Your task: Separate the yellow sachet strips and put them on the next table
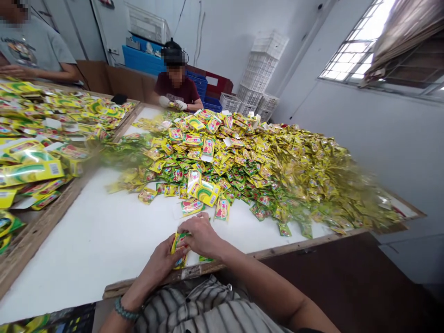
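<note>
My left hand (163, 261) and my right hand (201, 236) meet at the near edge of the white table (97, 240). Both are closed round a small stack of yellow-green sachets (179, 249). The left hand grips the stack from below, and the right hand's fingers curl over its top. A bead bracelet (124, 312) sits on my left wrist. Just beyond my hands lie loose sachets (191, 206) at the foot of a large heap of the same sachets (249, 162).
A second wooden-framed table (41, 138) on the left is covered with larger yellow packets. One person in a dark red shirt (176, 90) works at the far end, another in grey (33, 46) at the far left. White and blue crates (263, 64) are stacked behind.
</note>
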Available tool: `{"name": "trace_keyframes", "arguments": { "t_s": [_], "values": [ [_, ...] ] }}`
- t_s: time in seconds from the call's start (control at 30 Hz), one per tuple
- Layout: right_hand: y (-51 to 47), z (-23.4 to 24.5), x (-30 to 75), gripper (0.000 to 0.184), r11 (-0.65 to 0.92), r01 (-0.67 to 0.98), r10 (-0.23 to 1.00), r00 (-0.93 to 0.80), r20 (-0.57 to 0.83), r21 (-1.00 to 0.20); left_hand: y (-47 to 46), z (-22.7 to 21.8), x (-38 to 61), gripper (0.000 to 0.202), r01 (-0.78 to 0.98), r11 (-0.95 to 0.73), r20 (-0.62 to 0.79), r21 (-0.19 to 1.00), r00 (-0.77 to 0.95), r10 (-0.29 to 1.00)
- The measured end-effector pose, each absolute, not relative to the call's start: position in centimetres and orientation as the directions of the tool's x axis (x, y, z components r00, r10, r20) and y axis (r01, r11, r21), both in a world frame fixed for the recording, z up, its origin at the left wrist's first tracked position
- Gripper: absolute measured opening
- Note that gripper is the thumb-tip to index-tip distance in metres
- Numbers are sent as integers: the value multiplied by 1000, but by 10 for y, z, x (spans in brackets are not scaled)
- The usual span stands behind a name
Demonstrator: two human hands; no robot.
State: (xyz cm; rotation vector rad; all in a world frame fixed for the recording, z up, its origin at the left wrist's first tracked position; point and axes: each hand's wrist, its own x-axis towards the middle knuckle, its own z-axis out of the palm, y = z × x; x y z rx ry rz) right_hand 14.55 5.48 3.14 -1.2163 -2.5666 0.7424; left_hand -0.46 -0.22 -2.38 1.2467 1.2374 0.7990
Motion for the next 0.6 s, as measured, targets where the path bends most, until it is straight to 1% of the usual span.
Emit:
{"name": "trace_keyframes", "arguments": {
  "t_s": [0.07, 0.13, 0.17, 0.23, 0.3, 0.37, 0.43, 0.47, 0.5, 0.53, 0.6],
  "values": [
    [53, 26, 145, 13, 514, 663, 787, -617, -8, -544, -2, -26, -4, 35, 158, 215, -246, 964, 213, 946],
    [54, 21, 144, 18, 531, 643, 766, -643, -12, -552, -1, -27, -3, 34, 106, 231, -249, 967, 228, 941],
    [55, 20, 144, 20, 532, 618, 757, -654, -2, -578, -1, -26, -3, 34, 74, 249, -259, 966, 232, 937],
    [57, 19, 145, 14, 497, 552, 759, -651, 26, -669, 1, -23, -1, 36, 11, 299, -293, 954, 232, 927],
    [61, 22, 148, 3, 419, 473, 800, -596, 68, -775, 2, -18, 0, 39, -54, 365, -345, 929, 224, 912],
    [69, 26, 155, 8, 360, 406, 866, -480, 139, -840, 2, -13, 2, 43, -111, 419, -391, 901, 211, 896],
    [87, 29, 169, 13, 334, 384, 928, -293, 229, -861, 4, -10, 3, 46, -129, 438, -415, 890, 172, 894],
    [99, 29, 178, 16, 327, 399, 942, -212, 260, -857, 6, -9, 4, 47, -115, 436, -420, 893, 142, 897],
    [112, 28, 189, 18, 311, 456, 947, -75, 312, -834, 9, -8, 3, 47, -90, 428, -417, 899, 113, 902],
    [128, 26, 200, 19, 283, 530, 937, 26, 349, -800, 13, -8, -1, 48, -55, 414, -409, 909, 76, 909],
    [159, 18, 223, 23, 181, 673, 920, 141, 365, -717, 25, -4, -18, 50, 33, 359, -357, 933, -70, 932]
  ]
}}
